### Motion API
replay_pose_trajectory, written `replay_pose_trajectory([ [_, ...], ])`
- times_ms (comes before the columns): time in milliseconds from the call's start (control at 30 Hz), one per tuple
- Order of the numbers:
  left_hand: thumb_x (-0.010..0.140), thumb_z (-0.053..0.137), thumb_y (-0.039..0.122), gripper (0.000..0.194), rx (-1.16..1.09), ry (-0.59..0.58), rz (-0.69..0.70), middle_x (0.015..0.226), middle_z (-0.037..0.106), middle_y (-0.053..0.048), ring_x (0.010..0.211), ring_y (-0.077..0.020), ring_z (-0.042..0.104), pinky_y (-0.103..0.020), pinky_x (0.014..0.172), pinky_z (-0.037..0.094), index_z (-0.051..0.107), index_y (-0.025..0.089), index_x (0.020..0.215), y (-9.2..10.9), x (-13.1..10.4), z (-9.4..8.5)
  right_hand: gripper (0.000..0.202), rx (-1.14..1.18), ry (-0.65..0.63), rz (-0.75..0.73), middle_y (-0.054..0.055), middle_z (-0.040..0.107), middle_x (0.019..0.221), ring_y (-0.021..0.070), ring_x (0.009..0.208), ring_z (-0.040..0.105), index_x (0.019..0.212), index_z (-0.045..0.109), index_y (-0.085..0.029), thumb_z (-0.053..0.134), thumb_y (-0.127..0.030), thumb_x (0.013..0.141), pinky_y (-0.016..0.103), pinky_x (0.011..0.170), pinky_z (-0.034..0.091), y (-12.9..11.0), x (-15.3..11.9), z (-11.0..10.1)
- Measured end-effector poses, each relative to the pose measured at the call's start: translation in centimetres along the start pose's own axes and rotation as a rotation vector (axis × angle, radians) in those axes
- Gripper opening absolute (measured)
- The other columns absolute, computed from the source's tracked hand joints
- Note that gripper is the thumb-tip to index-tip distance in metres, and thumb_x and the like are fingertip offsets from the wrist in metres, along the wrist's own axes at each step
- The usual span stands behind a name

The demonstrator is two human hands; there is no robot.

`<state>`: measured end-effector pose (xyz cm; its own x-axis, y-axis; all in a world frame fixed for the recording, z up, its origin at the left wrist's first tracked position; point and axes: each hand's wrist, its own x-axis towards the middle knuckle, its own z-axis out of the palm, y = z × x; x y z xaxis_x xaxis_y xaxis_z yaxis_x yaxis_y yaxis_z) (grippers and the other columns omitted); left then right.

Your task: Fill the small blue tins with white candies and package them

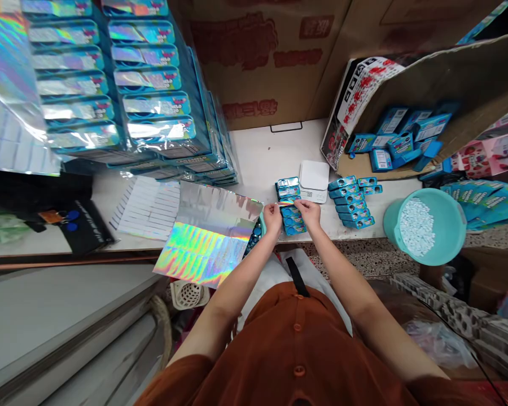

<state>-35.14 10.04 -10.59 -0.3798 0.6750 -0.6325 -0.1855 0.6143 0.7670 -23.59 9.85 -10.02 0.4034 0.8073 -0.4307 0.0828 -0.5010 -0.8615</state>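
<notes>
White table (258,152), red-lettered carton (279,84), left fingers (274,209) and right fingers (303,205) tight on shiny strip (287,204)

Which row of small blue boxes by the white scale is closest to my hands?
The left row, between your left hand and right hand; the other row lies right of the white scale.

From the wearer's head, the single wide view faces forward and down, past the shirt (275,349) near the lens, to the left grip (272,219) and right grip (310,213), farther off mid-frame, and the desk (254,152) beyond them.
</notes>
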Motion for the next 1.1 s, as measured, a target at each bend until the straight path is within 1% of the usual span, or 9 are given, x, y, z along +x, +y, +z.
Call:
replay_pose_trajectory([
  [100,0.085,0.048,0.021,0.007,0.041,0.039,0.033,0.08,0.059,-0.003,0.075,-0.0125,0.058,-0.025,0.072,0.045,0.048,0.018,0.079,-0.2,0.1,0.4,0.031,-0.048,0.041,-0.025,0.005,0.073,0.081,0.0221,0.082,0.066,0.077,0.074,-0.016,0.069,-0.044,0.063,0.032,0.077,0.05,0.7,0.5,0.3],
  [300,0.085,0.05,0.021,0.007,0.051,0.042,0.046,0.081,0.057,-0.004,0.075,-0.0131,0.057,-0.025,0.072,0.045,0.047,0.019,0.078,-0.4,0.5,0.7,0.025,-0.164,0.078,-0.07,0.005,0.073,0.083,0.0214,0.083,0.066,0.076,0.074,-0.018,0.068,-0.04,0.066,0.032,0.081,0.048,1.4,1.2,0.4],
  [500,0.087,0.047,0.021,0.009,0.046,0.073,0.049,0.078,0.054,-0.002,0.073,-0.0129,0.054,-0.025,0.071,0.043,0.046,0.019,0.078,-0.7,0.5,0.9,0.02,-0.28,0.105,-0.106,0.005,0.072,0.082,0.0196,0.08,0.065,0.074,0.074,-0.018,0.066,-0.035,0.069,0.03,0.081,0.047,0.6,1.0,0.7],
  [700,0.086,0.049,0.02,0.008,0.016,0.092,0.021,0.077,0.054,-0.001,0.072,-0.0119,0.054,-0.023,0.071,0.042,0.047,0.018,0.078,-1.1,0.8,0.9,0.015,-0.408,0.107,-0.091,0.004,0.07,0.084,0.0194,0.08,0.062,0.073,0.073,-0.019,0.064,-0.031,0.071,0.029,0.08,0.045,-0.4,0.7,0.8],
  [800,0.083,0.051,0.019,0.006,-0.019,0.099,-0.023,0.076,0.055,0.0,0.072,-0.0117,0.055,-0.023,0.07,0.042,0.049,0.018,0.078,-1.5,1.2,1.2,0.014,-0.48,0.116,-0.104,0.005,0.068,0.084,0.0198,0.08,0.06,0.072,0.071,-0.019,0.062,-0.03,0.073,0.031,0.079,0.044,-0.6,0.5,1.1],
  [867,0.081,0.053,0.018,0.005,-0.052,0.095,-0.078,0.074,0.056,0.0,0.071,-0.012,0.056,-0.023,0.069,0.042,0.051,0.018,0.077,-1.5,1.5,1.4,0.012,-0.517,0.119,-0.132,0.004,0.065,0.082,0.0191,0.079,0.058,0.072,0.068,-0.019,0.061,-0.029,0.073,0.03,0.078,0.043,-0.6,0.3,1.3],
  [933,0.078,0.055,0.017,0.004,-0.094,0.079,-0.148,0.069,0.057,0.0,0.068,-0.0128,0.057,-0.024,0.067,0.043,0.052,0.017,0.075,-1.4,1.6,1.8,0.011,-0.529,0.144,-0.161,0.003,0.061,0.084,0.0178,0.078,0.056,0.076,0.063,-0.019,0.062,-0.028,0.071,0.029,0.077,0.042,-0.5,0.2,1.4],
  [1033,0.073,0.058,0.016,0.003,-0.17,0.031,-0.258,0.061,0.057,0.001,0.062,-0.0136,0.057,-0.026,0.065,0.044,0.055,0.015,0.072,-0.8,1.6,2.3,0.033,-0.508,0.231,-0.131,0.0,0.055,0.085,0.0155,0.075,0.051,0.091,0.053,-0.019,0.068,-0.028,0.064,0.027,0.072,0.041,-0.4,0.4,1.4],
  [1100,0.069,0.06,0.015,0.003,-0.233,-0.01,-0.325,0.057,0.057,0.002,0.059,-0.0137,0.056,-0.027,0.063,0.045,0.057,0.014,0.069,-0.3,1.5,2.5,0.044,-0.494,0.237,-0.094,-0.003,0.051,0.082,0.0145,0.072,0.049,0.096,0.047,-0.02,0.071,-0.029,0.06,0.027,0.069,0.039,-0.4,0.7,1.3],
])
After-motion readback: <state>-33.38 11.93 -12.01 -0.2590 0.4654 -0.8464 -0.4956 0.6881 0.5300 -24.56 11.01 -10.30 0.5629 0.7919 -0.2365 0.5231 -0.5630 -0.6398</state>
